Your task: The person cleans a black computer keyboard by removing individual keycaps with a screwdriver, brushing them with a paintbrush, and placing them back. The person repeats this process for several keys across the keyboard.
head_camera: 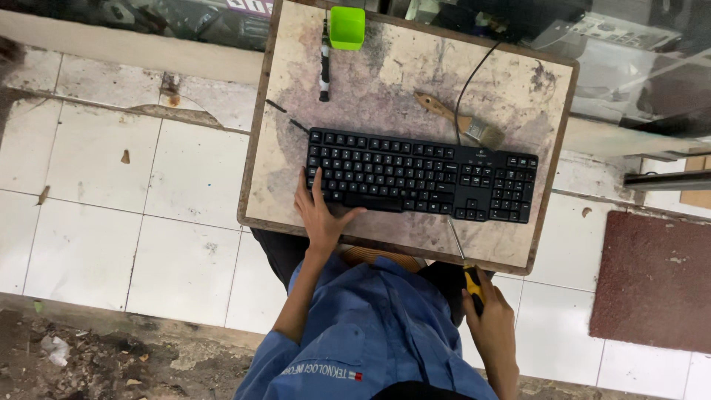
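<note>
The left hand [320, 215] lies open on the near left edge of the black keyboard [421, 175] on the worn surface [385, 81]; the right hand [490, 320] grips a yellow-handled screwdriver [463, 255]; a green square container [346, 27] stands far.

Matt black plastic keyboard [421, 176] on a worn, stained wooden table [400, 74] (rough-looking).

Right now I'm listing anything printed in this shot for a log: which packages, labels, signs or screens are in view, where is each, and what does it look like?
No packages or screens show.
Sign: top edge, behind the table, a pale strip with dark marks, mostly cut off.
Printed patch: on the blue shirt, bottom centre, white lettering with a small red mark.
Badge: keyboard's top edge, tiny and pale.
</note>
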